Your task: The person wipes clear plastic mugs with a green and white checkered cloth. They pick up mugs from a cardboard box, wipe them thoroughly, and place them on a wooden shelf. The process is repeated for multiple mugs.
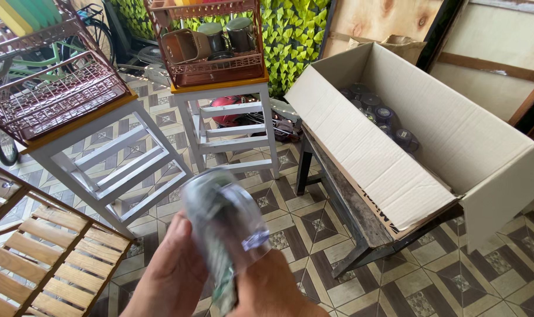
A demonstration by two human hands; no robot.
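Your 2 hands grip 1 blurred clear jar point(223, 226) low in the frame: left hand point(173, 276) cupping its side, right hand point(273, 287) wrapped around its lower end. Its long axis tilts up and left, away from the open cardboard box point(455, 135) on your right.

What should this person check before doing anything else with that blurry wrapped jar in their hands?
1. Both hands on the jar: ok. The left hand and right hand both grip it.
2. Jar sharp enough to inspect: not ok, it is motion-blurred.
3. Wrapping on or off: cannot tell; something clear and shiny shows at its side.
4. Cardboard box open: ok, flaps are up, dark-lidded jars lie inside.
5. Room left in the box: ok, much of its inside is bare.
6. Rack on the white stand: ok, it stands upright and holds cups.
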